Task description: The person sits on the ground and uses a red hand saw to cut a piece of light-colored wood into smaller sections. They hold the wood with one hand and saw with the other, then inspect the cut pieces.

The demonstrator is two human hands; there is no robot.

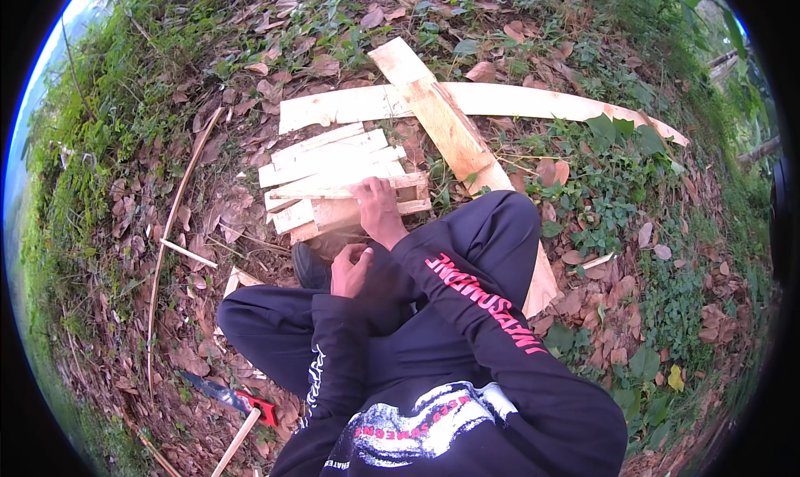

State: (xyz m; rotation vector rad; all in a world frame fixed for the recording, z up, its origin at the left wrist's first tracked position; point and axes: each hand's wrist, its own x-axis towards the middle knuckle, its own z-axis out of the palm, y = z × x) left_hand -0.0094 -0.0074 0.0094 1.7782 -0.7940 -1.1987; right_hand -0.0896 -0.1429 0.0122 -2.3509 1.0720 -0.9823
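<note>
— What is at the far left?
— A long, thin, curved brown stick (173, 214) on the fallen leaves. Right of its lower end lies a handsaw with dark blade and red handle (267, 409); a pale wooden stick (237, 442) covers part of this handle.

— And next?
— A pile of flat, pale wooden strips (321, 162), on the ground before the folded legs. The black left sleeve (340, 335) carries white curly lettering.

— The hands?
— The left hand (351, 270) is near the pile but apart from it, its fingers loosely curled; if thumb and finger meet, I cannot tell. The right hand (379, 210) has its fingers on a narrow, pale wooden strip (321, 192) on the pile, hiding a part of it (if they clamp it, I cannot tell).

— More writing?
— A white patch with red letters (433, 427) on the chest, then bold red letters on the black right sleeve (442, 264).

— Farther right?
— A thick, pale wooden plank (454, 131), crossing a long, pale curved board (533, 102). The right knee (508, 219) blocks some of the plank. Then, green leafy plants (621, 189).
</note>
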